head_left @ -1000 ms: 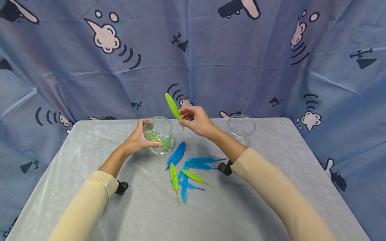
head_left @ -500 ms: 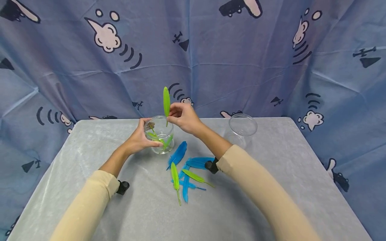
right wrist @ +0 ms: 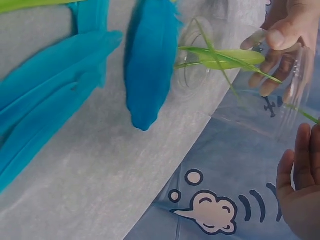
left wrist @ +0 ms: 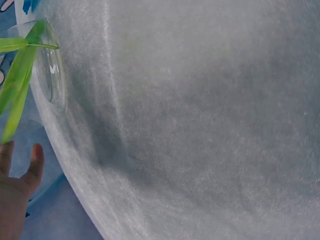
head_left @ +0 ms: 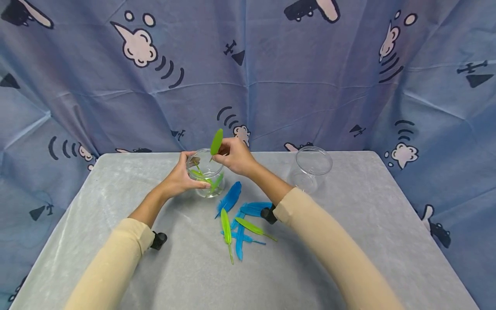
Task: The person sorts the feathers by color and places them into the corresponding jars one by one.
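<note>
My left hand (head_left: 181, 177) grips a clear jar (head_left: 211, 172) around its side, thumb across the front, fingers behind. Several green feathers (right wrist: 227, 59) lie inside the jar, as the right wrist view shows through its wall. Over the jar's mouth, my right hand (head_left: 236, 156) pinches another green feather (head_left: 217, 141) low on its shaft, the quill pointing down at the rim and the vane upward. Nearer me on the table, two green feathers, one upright (head_left: 226, 226) and one slanted (head_left: 249, 225), lie over several blue feathers (head_left: 230, 196).
A second clear jar (head_left: 312, 165) stands toward the back right of the grey-covered table (head_left: 193, 267). A blue printed curtain (head_left: 271, 64) hangs right behind the table's far edge. The right sleeve (head_left: 321, 237) passes to the right of the loose feathers.
My right hand has moved left with the green feather, from beside the jar to over its mouth. The feather has come down closer to the rim. The left hand keeps its hold.
</note>
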`<state>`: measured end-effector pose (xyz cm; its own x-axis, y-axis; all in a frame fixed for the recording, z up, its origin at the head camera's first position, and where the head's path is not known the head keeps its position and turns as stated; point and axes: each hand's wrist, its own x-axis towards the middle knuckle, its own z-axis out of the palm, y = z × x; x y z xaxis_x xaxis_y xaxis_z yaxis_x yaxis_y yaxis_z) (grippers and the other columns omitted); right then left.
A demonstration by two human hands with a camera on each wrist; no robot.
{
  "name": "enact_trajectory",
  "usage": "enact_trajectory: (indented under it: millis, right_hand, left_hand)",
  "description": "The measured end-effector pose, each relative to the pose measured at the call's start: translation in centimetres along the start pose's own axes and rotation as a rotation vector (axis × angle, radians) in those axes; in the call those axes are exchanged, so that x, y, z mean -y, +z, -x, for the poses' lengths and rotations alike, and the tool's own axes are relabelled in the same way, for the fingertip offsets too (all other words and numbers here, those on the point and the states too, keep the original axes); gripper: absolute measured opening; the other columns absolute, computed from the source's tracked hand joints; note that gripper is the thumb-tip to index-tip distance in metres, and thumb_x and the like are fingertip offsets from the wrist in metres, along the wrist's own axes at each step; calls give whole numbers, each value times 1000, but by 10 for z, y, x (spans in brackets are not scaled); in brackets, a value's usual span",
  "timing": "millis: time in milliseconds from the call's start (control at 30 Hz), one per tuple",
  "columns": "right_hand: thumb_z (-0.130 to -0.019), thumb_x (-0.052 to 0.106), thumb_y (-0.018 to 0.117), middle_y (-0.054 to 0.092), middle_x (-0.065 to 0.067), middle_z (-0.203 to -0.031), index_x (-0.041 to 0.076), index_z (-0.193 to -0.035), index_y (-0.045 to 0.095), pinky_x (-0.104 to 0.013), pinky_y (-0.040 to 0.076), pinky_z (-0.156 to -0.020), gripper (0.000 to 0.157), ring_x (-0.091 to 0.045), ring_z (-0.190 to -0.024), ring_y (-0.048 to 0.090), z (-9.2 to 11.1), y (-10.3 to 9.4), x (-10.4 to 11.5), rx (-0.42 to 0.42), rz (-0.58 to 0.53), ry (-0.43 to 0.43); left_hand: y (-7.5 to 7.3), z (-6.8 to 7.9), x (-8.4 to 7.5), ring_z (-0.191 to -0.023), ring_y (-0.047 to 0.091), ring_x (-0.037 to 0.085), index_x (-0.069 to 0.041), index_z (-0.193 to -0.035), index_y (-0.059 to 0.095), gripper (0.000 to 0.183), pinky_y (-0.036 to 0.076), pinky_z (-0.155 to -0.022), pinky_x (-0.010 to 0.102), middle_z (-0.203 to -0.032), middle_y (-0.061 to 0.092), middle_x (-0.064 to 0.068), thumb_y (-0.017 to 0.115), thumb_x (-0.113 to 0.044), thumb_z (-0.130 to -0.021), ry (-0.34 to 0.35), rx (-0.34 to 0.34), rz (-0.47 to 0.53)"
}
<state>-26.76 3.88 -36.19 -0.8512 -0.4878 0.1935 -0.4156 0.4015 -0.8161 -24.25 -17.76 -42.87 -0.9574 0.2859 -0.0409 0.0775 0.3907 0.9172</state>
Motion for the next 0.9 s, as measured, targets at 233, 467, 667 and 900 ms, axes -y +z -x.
enact_trajectory:
  millis: [233,467,667,900]
  right_hand:
    - [-91,1,70,72,-11,-92,-2,-102,71,-28,54,-84,12,-20,-88,68,-1,4,-4,29,76,-8]
    - [-91,3,71,70,-10,-100,1,-105,71,-28,53,-81,15,-20,-94,65,1,4,-5,36,73,-23]
    - [-90,5,73,68,-9,-107,3,-112,69,-29,53,-85,23,-20,-97,65,8,-4,-6,27,69,-9]
    - [-87,5,75,68,-14,-114,1,-119,68,-33,55,-84,32,-21,-97,67,22,-19,-13,14,50,-1]
  left_hand:
    - [1,1,-2,-134,38,41,-6,-152,12,108,35,-108,56,-151,29,24,88,-15,-75,-2,3,-2]
    - [2,0,0,-132,40,40,-7,-150,15,106,35,-108,55,-149,31,23,89,-15,-75,0,-2,-6]
    - [1,0,0,-131,42,39,-7,-150,14,106,36,-107,54,-148,32,23,88,-16,-75,-4,2,-8]
    - [1,0,-1,-135,37,37,-7,-150,15,106,33,-111,54,-150,31,22,89,-16,-74,-7,-11,-32]
